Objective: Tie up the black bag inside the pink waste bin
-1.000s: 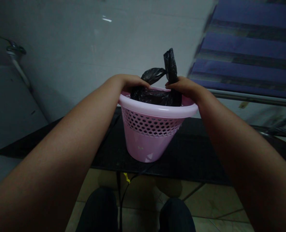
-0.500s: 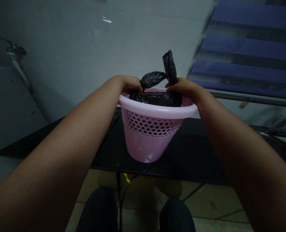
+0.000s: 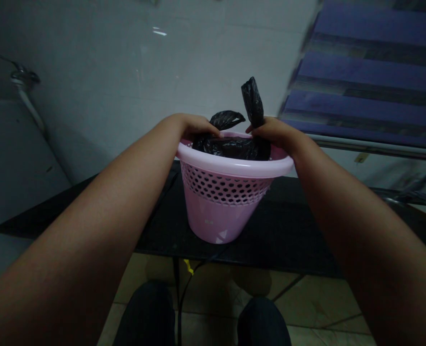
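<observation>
A pink plastic basket (image 3: 230, 192) with a perforated band under its rim stands on a black table (image 3: 292, 230). A black plastic bag (image 3: 230, 144) fills its inside, with two loose ends poking up above the rim. My left hand (image 3: 194, 126) curls over the far left rim, its fingers pinched on the lower bag end. My right hand (image 3: 272, 132) is closed round the base of the taller, upright bag end at the far right rim.
A pale tiled wall rises behind the table. A chrome tap and pipe (image 3: 23, 84) stand at the left. A purple striped cushion on a metal frame (image 3: 371, 81) lies at the right. My knees (image 3: 201, 317) and a cable show below the table edge.
The left bag end has dropped lower and flattened under my left fingers. The basket and my right hand have barely shifted.
</observation>
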The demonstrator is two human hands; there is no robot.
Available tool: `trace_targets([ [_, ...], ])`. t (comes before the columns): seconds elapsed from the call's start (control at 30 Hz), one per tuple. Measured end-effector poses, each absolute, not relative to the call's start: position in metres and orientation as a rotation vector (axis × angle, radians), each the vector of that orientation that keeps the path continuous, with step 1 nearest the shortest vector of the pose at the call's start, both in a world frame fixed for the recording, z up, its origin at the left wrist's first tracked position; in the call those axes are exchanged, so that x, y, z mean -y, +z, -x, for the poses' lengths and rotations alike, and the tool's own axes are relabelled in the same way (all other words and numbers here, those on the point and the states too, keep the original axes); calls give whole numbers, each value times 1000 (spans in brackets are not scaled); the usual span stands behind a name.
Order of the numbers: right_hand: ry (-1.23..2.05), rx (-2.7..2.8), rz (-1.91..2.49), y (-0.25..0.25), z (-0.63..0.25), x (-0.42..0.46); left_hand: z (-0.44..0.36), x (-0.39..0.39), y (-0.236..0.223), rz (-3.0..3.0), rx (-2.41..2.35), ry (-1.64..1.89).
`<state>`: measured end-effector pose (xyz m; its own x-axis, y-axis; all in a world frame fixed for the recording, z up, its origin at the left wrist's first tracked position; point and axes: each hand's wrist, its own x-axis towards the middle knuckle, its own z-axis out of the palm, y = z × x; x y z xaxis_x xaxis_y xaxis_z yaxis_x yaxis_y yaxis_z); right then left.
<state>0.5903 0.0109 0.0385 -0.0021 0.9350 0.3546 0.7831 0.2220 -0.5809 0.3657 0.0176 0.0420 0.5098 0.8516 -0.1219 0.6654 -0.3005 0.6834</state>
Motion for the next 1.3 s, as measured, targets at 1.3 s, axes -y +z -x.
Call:
trace_targets([
  [1.3, 507, 1936, 1640, 40, -580, 4, -361, -30, 39, -2044, -1174, 283],
])
